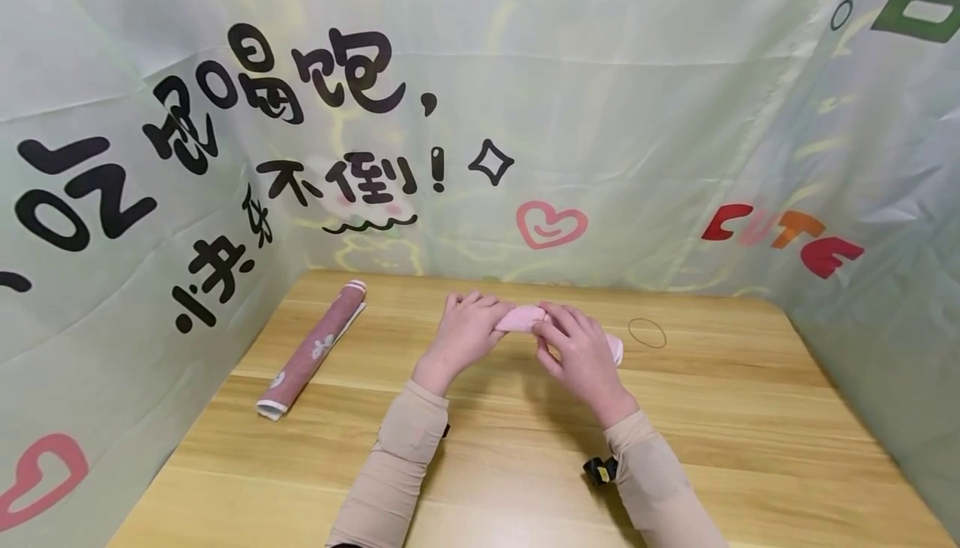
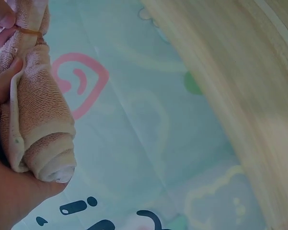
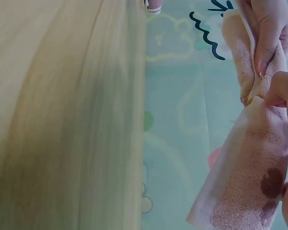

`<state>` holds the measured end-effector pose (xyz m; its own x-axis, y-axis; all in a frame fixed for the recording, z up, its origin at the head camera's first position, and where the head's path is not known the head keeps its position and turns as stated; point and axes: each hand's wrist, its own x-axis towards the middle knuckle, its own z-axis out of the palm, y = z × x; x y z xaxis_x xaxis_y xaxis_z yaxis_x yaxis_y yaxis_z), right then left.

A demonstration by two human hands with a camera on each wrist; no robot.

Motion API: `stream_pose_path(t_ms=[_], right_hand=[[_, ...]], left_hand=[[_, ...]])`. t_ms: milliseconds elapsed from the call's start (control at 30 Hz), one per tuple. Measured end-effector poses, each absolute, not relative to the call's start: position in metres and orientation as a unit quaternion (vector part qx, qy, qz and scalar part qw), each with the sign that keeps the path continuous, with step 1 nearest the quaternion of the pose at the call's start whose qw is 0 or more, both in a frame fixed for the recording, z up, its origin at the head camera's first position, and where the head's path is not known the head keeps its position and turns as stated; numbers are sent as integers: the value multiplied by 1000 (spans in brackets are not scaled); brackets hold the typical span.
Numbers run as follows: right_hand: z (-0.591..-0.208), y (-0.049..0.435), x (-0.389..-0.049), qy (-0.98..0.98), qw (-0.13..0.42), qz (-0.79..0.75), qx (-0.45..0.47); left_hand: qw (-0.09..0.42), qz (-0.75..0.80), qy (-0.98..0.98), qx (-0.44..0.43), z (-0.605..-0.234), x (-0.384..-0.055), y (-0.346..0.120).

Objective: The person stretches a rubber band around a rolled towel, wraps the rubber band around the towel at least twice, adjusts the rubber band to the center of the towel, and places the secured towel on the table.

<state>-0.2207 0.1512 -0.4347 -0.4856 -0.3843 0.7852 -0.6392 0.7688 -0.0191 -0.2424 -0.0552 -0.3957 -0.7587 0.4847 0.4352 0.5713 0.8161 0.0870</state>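
A pink rolled towel (image 1: 520,319) is held up over the table between both hands. My left hand (image 1: 468,331) grips one end, its thumb lying along the roll in the left wrist view. A thin tan rubber band (image 2: 28,31) circles the towel near its middle and cinches it. At that band, my right hand (image 1: 581,356) pinches the towel with thumb and fingers. Beyond the band the towel's other half (image 3: 249,163) flares out flat, with dark brown spots. The right fingers partly hide the band in the right wrist view.
A mauve rolled towel (image 1: 315,348) with white edges lies at the left of the wooden table (image 1: 712,431). Another thin rubber band (image 1: 647,333) lies right of the hands. Printed cloth walls (image 1: 637,132) stand behind and at the sides.
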Motion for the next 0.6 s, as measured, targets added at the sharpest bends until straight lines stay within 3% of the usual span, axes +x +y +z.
stream_pose_path(t_ms=[600], right_hand=[[-437, 150, -221, -835, 464, 144, 259]], left_hand=[[201, -123, -928, -289, -394, -239, -53]])
